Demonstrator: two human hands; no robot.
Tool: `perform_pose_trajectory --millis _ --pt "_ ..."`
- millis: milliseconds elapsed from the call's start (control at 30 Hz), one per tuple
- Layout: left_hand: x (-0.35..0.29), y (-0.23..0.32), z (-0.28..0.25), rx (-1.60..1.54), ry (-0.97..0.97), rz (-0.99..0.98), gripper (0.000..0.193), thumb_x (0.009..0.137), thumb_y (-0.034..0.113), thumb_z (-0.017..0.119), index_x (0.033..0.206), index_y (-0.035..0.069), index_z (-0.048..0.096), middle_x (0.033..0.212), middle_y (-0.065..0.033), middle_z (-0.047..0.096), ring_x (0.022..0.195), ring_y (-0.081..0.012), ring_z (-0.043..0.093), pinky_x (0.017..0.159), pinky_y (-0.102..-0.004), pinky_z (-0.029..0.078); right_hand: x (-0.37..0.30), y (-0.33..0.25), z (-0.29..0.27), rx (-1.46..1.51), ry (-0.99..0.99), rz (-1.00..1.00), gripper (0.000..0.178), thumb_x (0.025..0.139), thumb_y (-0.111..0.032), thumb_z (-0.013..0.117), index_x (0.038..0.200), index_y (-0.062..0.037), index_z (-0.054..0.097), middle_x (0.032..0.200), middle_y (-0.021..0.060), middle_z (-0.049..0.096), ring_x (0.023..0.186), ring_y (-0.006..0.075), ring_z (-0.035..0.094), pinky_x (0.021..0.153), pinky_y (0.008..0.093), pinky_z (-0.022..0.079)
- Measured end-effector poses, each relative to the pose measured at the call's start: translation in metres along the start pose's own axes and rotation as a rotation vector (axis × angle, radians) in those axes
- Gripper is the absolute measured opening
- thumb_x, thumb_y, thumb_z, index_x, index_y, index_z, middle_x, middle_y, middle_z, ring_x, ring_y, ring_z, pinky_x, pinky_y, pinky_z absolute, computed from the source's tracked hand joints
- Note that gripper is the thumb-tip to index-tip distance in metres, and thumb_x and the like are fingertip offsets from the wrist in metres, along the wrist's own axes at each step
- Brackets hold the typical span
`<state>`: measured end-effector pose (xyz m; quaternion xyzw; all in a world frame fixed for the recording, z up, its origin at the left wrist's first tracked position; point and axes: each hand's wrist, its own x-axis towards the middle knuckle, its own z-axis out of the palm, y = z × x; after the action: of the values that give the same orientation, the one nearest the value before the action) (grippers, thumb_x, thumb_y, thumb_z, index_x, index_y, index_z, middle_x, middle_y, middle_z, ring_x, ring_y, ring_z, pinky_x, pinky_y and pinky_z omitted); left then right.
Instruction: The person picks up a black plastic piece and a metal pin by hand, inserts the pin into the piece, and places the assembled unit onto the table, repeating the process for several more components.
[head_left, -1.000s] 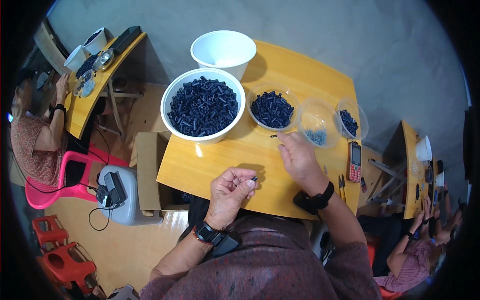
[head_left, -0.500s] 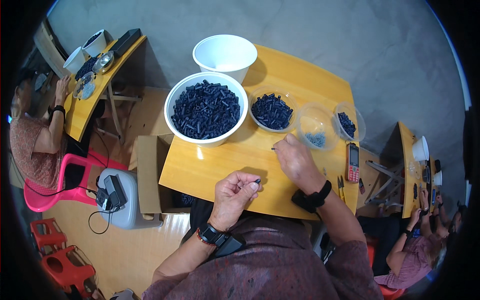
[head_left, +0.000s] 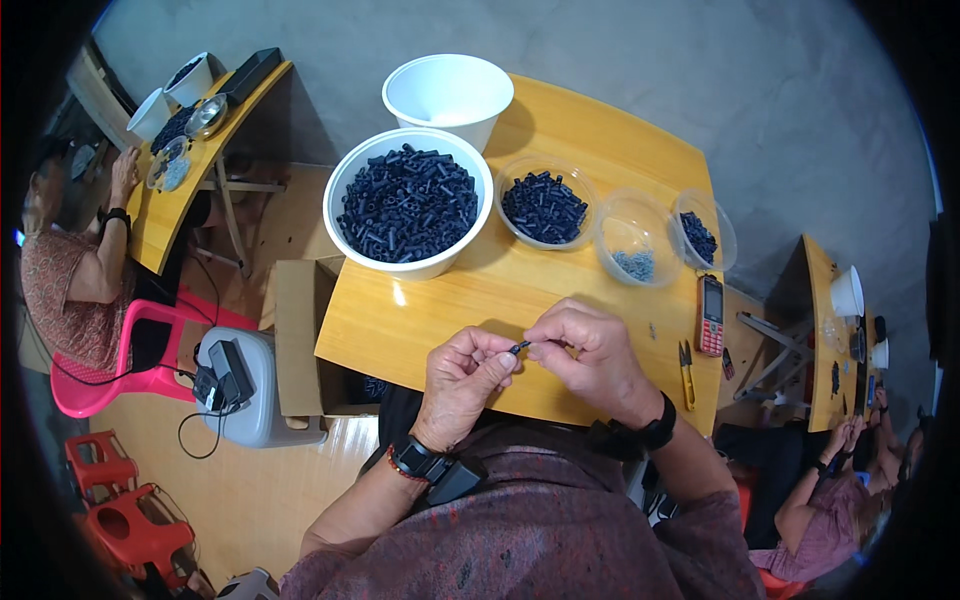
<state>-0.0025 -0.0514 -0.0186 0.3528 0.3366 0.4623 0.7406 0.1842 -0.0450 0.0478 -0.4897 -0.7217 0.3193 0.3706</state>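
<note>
Over the near edge of the table, my left hand (head_left: 458, 388) pinches a short black tubular piece (head_left: 516, 349) between thumb and fingertips. My right hand (head_left: 598, 362) meets it from the right, its thumb and forefinger closed on a tiny dark part at the tube's end. The fingertips largely cover that part, so its kind cannot be made out. Beyond my hands stands a white bucket (head_left: 332, 205) heaped with black tubular pieces (head_left: 410, 205). Right of it, a see-through bowl (head_left: 520, 232) holds smaller black pieces (head_left: 545, 205).
Farther right are a see-through bowl (head_left: 610, 225) with small grey metal bits (head_left: 635, 264) and another bowl (head_left: 727, 240) of black pieces. A red keypad phone (head_left: 711, 315) and yellow-handled cutters (head_left: 688, 375) lie at the right edge. A second white bucket (head_left: 445, 90) stands behind. Co-workers sit at both sides.
My right hand has come down and toward the left hand, bringing its tiny part to the black tube. My left hand stays nearly in place, still pinching the tube.
</note>
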Motion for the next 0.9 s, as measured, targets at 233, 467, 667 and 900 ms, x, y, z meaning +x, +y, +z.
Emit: perform_pose_trajectory --millis 233,467,667,900 --pt "0.0001 0.0006 0.0004 0.024 -0.020 0.018 0.010 0.094 0.008 0.067 0.100 0.001 0.062 0.084 -0.0052 0.068 0.070 -0.0081 0.059 0.066 -0.0216 0.050 -0.0011 0.0003 0.0036 0.046 0.030 -0.029 0.009 0.082 0.004 0.067 0.089 0.0002 0.069 0.084 0.0108 0.067 0.074 0.0221 0.067 0.064 0.0296 0.052" --pt "0.0005 0.0012 0.0021 0.037 -0.009 0.022 0.010 0.094 0.007 0.067 0.100 0.001 0.062 0.084 -0.0054 0.068 0.069 -0.0079 0.059 0.065 -0.0209 0.050 -0.0011 0.0020 0.0009 0.011 -0.007 -0.051 0.013 0.082 0.003 0.068 0.093 -0.0005 0.072 0.086 0.0105 0.068 0.077 0.0217 0.068 0.066 0.0291 0.053" --pt "0.0001 0.0001 0.0014 0.023 -0.009 0.014 0.009 0.093 0.005 0.068 0.098 0.001 0.062 0.084 -0.0061 0.068 0.068 -0.0078 0.058 0.063 -0.0201 0.049 0.0016 0.0018 -0.0027 -0.023 -0.075 -0.068 0.013 0.081 0.001 0.069 0.093 -0.0013 0.073 0.087 0.0106 0.068 0.077 0.0234 0.069 0.067 0.0302 0.054" --pt "-0.0020 -0.0035 0.0030 0.066 0.009 0.056 0.006 0.093 0.002 0.066 0.097 0.001 0.061 0.085 -0.0058 0.068 0.069 -0.0067 0.058 0.063 -0.0198 0.048 0.0022 0.0016 0.0003 0.005 -0.152 -0.029 0.015 0.081 0.000 0.069 0.096 -0.0029 0.074 0.085 0.0104 0.068 0.074 0.0232 0.068 0.066 0.0310 0.053"
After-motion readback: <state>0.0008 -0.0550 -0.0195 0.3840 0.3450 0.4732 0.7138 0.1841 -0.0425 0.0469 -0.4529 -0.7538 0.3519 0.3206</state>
